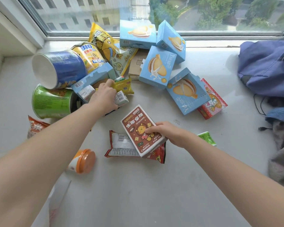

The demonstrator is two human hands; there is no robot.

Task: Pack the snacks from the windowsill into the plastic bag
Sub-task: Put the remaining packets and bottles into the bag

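The person leans over the windowsill point(154, 185) with both bare arms stretched out. The right hand point(167, 134) grips a brown box point(136, 126) printed with a cartoon bear, the thumb pressed on its face and the fingers curled under its right edge. The box is tilted, and its lower end rests on a red wrapper packet point(120, 145) lying flat beneath it.

Up and to the left of the brown box, the left hand point(104, 95) is curled over a small white carton point(120, 99) with a barcode and holds it. A yellow sachet point(124, 86) lies just beyond the knuckles, at the mouth of an open blue box point(90, 79).

Farther left of the brown box, a blue tub point(61, 68) and a green tub point(51, 102) lie on their sides, with a yellow tub point(88, 54) and a yellow popcorn bag point(100, 38) behind them. Above and to the right of the brown box, four blue biscuit boxes point(157, 66) are scattered toward the glass; the nearest lies over a pink box point(215, 104).

Below and left of the brown box an orange-lidded jar point(84, 161) lies on its side. Just right of the box, past the wrist, sits a small green pack point(206, 138). Lower left, partly under the left forearm, lies thin white plastic, seemingly the plastic bag point(59, 194). Far right of the box a blue cloth bag point(266, 66) is heaped.
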